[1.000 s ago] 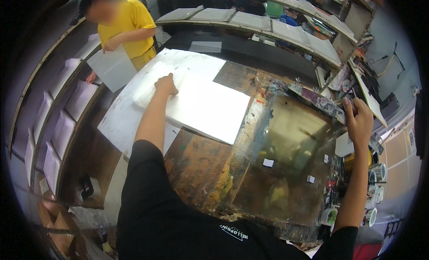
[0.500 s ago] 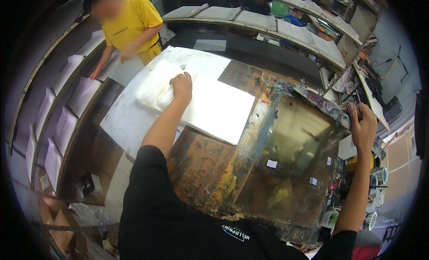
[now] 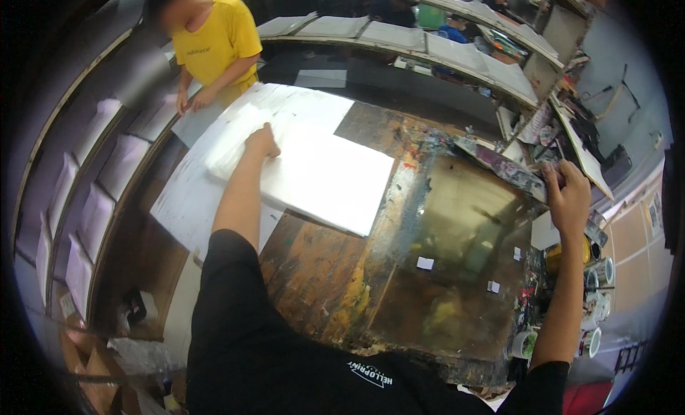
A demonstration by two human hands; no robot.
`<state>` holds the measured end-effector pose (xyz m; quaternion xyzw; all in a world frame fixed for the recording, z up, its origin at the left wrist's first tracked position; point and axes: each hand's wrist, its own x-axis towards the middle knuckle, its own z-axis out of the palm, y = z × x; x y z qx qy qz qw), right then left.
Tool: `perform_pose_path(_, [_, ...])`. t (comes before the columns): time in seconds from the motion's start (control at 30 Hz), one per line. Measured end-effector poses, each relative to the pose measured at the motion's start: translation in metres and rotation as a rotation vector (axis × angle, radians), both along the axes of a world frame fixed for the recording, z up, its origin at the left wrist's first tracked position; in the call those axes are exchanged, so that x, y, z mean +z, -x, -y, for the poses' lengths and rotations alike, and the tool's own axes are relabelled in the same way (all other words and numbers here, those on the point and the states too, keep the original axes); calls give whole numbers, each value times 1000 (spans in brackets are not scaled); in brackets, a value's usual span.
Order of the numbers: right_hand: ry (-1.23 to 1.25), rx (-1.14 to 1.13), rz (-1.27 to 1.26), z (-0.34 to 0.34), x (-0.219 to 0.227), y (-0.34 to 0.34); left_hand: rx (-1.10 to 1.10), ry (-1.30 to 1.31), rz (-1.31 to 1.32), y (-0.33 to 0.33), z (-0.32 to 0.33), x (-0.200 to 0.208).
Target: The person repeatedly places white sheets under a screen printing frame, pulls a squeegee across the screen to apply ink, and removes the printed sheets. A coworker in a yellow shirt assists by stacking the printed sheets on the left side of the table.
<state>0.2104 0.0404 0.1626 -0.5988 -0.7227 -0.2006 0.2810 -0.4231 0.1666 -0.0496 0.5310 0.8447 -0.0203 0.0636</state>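
My left hand [image 3: 262, 141] is over the left part of a stack of white sheets [image 3: 332, 176], fingers curled at the edge of a pale, soft-looking white sheet [image 3: 232, 140]. That sheet is bright and blurred, so its exact outline is hard to make out. My right hand [image 3: 569, 194] is closed on the near right end of a long paint-stained bar [image 3: 499, 163]. The bar slants along the far edge of a glossy, yellowish-brown panel [image 3: 464, 237]. Small white paper pieces [image 3: 425, 263] lie on that panel.
A person in a yellow shirt [image 3: 217, 41] stands at the far left, hands beside a pale sheet. Racks with white sheets [image 3: 389, 36] run along the back and left. Several paint pots [image 3: 603, 272] crowd the right edge. Beneath the stack is a paint-stained wooden table [image 3: 307, 272].
My left hand has shifted left over the pale sheet. My right hand still grips the bar. The person in yellow has brought both hands closer together. The whole view has shifted slightly.
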Motion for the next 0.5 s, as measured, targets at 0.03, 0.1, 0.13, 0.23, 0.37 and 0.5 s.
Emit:
perform_pose_path(0.03, [-5,29,-6,1,0,0,1,5,11,3,-3,-2])
perform_pose_path(0.1, [-11,61,-26,2,0,1,3,17,2,8,-11,-7])
perform_pose_path(0.13, [-11,75,-36,3,0,2,-8,25,6,10,-15,-9])
perform_pose_path(0.23, [-37,77,-11,4,1,2,2,76,-5,14,-27,-9])
perform_pose_path(0.37, [-16,70,-38,4,3,2,16,126,-17,16,-34,-4])
perform_pose_path(0.5, [-28,69,-48,2,2,3,28,105,7,15,-31,-1])
